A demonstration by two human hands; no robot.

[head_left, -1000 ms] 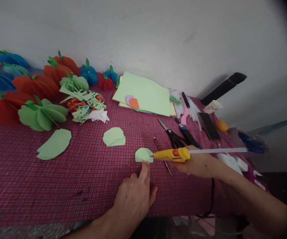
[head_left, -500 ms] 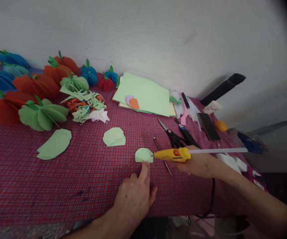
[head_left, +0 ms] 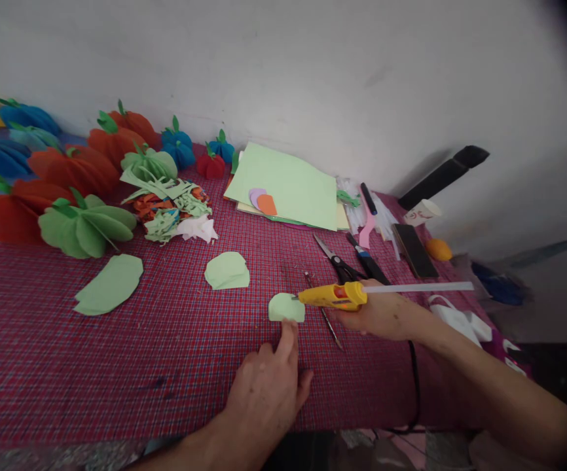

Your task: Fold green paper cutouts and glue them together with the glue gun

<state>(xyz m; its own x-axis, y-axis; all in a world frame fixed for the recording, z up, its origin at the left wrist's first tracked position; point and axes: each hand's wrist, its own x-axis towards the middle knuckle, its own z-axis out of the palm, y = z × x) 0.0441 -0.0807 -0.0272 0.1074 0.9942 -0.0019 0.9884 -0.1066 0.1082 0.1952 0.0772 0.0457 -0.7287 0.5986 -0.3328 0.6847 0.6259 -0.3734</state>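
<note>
My right hand (head_left: pixel 374 316) is closed around a yellow hot glue gun (head_left: pixel 335 296) with a long white glue stick out of its back. The gun's nozzle is over the upper right edge of a small light green paper piece (head_left: pixel 283 305). My left hand (head_left: pixel 266 376) presses that piece's lower edge with an outstretched index finger, thumb apart, other fingers partly curled. To the left lie a stack of similar green cutouts (head_left: pixel 227 271) and larger green paper shapes (head_left: pixel 111 286). Beside the gun rests a thin brush (head_left: pixel 331 329), partly hidden beneath it.
Black-handled scissors (head_left: pixel 337 260) and a utility knife (head_left: pixel 366 261) lie beyond the gun. Paper sheets (head_left: pixel 293 183), scraps (head_left: pixel 170 209) and paper pumpkins (head_left: pixel 87 226) fill the back and left. A phone (head_left: pixel 415 250), orange fruit (head_left: pixel 438 249) and paper cup (head_left: pixel 421 212) stand right.
My right hand has moved the glue gun left and slightly up, taking its nozzle from the right side of the paper to its upper edge. My left finger stays on the paper.
</note>
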